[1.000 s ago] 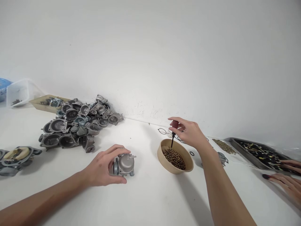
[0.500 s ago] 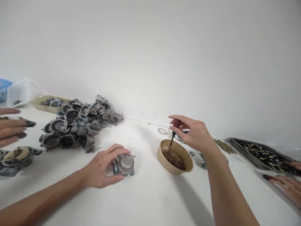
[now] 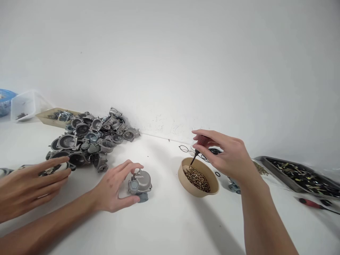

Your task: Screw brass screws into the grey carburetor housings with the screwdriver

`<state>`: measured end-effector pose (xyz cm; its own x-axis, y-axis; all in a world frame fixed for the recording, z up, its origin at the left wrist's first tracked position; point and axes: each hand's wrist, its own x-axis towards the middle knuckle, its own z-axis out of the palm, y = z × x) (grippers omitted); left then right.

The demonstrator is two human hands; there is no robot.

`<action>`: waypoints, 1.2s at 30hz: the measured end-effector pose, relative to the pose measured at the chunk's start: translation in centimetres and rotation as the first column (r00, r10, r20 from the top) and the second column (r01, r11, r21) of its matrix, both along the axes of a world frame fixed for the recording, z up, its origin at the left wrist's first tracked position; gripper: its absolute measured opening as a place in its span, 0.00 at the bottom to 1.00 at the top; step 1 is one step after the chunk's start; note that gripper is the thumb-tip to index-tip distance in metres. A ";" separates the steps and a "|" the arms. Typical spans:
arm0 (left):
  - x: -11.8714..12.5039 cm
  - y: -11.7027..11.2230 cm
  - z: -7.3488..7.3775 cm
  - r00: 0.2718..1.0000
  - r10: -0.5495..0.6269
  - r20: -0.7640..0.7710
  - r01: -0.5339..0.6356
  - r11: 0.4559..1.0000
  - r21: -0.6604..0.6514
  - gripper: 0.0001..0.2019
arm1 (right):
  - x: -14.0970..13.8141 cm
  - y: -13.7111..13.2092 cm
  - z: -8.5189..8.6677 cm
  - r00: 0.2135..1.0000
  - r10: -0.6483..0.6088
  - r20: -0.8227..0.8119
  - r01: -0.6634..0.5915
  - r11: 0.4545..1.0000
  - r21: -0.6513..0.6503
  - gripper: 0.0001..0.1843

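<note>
My left hand (image 3: 117, 186) is around a small grey metal carburetor (image 3: 143, 180) on the white table, thumb low on it and forefinger at its top edge. A rounded cover with one screw post faces up. My right hand (image 3: 225, 152) pinches the red handle of a screwdriver (image 3: 196, 154), which points down and to the left. Its tip reaches into the brass-coloured screws (image 3: 198, 180) in a tan paper bowl (image 3: 212, 189). The tip's contact with a single screw is too small to make out.
Carburetors (image 3: 87, 138) lie heaped at the left, before a tan tray (image 3: 50, 121). Another person's hand (image 3: 39, 187) holds a part at far left. Rubber rings (image 3: 183, 148) lie behind the bowl; a black tray (image 3: 281, 177) and another screwdriver (image 3: 310, 203) are at right.
The carburetor has turned under my left hand. My right hand has shifted slightly right, the screwdriver leaning more. The co-worker's hand at left came nearer; the hands at far right left view.
</note>
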<state>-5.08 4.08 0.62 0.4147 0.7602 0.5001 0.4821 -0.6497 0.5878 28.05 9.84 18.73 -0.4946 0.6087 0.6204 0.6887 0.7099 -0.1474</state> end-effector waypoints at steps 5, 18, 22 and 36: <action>0.3 0.5 -0.2 0.998 -0.052 0.021 0.052 0.999 0.000 0.34 | -0.8 -1.0 0.4 0.997 0.077 -0.010 -0.076 0.996 0.047 0.15; 1.2 0.3 -0.9 0.995 -0.069 0.066 0.077 0.989 -0.123 0.30 | -3.3 -4.3 0.7 0.893 0.414 -0.175 -0.426 0.904 -0.038 0.26; 1.3 0.3 -0.9 0.994 -0.071 0.087 0.082 0.987 -0.141 0.28 | -4.8 -5.0 0.4 0.858 0.491 -0.149 -0.498 0.867 -0.009 0.26; 1.5 0.3 -0.5 0.993 -0.024 0.113 0.044 0.982 -0.182 0.23 | -8.6 -6.3 -1.7 0.740 0.641 -0.204 -0.671 0.725 -0.155 0.10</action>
<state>-3.60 4.42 0.13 0.3922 0.8296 0.3973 0.3877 -0.5408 0.7465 19.45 3.52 17.00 -0.7441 0.2804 0.6064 0.0265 0.9194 -0.3925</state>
